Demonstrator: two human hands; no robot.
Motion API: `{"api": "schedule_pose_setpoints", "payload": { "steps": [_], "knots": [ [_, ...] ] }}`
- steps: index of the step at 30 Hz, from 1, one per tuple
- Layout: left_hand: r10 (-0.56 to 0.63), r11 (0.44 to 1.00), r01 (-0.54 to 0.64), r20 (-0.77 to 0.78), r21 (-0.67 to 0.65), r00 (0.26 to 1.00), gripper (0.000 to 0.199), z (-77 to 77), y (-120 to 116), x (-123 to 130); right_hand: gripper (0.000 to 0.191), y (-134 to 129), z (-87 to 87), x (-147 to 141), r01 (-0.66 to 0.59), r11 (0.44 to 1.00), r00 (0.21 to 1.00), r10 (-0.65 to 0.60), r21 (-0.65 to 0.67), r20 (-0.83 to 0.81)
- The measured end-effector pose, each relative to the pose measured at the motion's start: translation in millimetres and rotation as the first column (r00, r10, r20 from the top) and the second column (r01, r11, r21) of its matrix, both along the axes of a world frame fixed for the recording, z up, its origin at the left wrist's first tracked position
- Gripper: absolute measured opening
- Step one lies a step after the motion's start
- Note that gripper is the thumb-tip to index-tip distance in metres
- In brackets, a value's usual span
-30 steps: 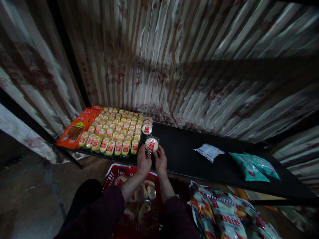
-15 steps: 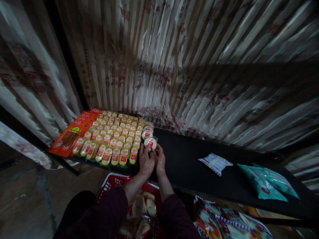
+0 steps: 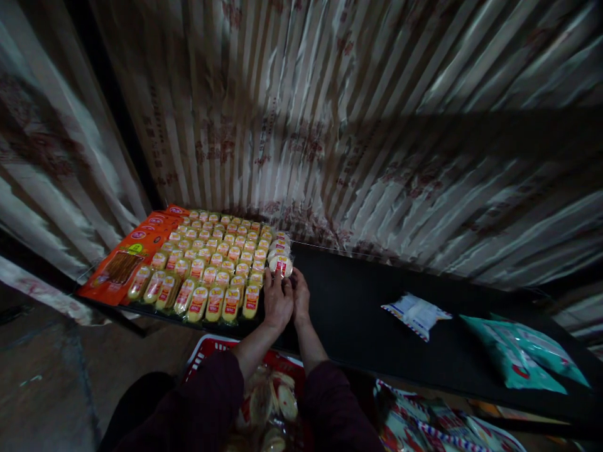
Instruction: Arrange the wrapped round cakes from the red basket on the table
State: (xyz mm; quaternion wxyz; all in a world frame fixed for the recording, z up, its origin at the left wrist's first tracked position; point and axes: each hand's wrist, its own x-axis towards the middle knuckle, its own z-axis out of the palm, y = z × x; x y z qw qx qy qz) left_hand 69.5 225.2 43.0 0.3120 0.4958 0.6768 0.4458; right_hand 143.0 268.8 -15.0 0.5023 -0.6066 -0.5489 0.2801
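A round, pale packaged cake [image 3: 281, 266] with a red label in clear wrap lies at the near end of a short column of similar white round cakes [image 3: 279, 248]. My left hand [image 3: 277, 302] grips its near left side, fingertips on the wrapper. My right hand [image 3: 301, 295] has its fingers curled against the near right edge of the same packet. To the left, rows of oval yellow packaged cakes [image 3: 217, 257] cover the shelf. Below my forearms, a red basket [image 3: 202, 351] with a white rim holds more wrapped round cakes [image 3: 271, 402].
Orange snack packs [image 3: 125, 257] occupy the left end of the black shelf [image 3: 348, 301]. Farther right lie a white-and-blue packet [image 3: 417, 314] and green bags [image 3: 518, 351]. Colourful bags [image 3: 433, 420] sit below the shelf's front edge. A striped, printed sheet [image 3: 306, 138] hangs behind.
Both hands have moved slightly away from me and left with the round cake, bringing it against the column of round cakes. The view has shifted a little.
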Motion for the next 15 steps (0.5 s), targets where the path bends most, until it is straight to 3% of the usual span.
{"api": "schedule_pose_setpoints", "payload": {
  "steps": [8,15],
  "knots": [
    [0.001,1.0,-0.001,-0.003,0.029,1.0,0.043,-9.0,6.3,4.8,0.047,2.5,-0.9,-0.6,0.025,1.0,0.99,-0.024,-0.001,0.14],
    [-0.08,0.994,0.083,-0.048,0.077,0.996,0.046,-15.0,2.2,0.1,0.044,3.1,5.2,-4.7,0.028,0.999,0.97,-0.021,-0.029,0.242]
  ]
}}
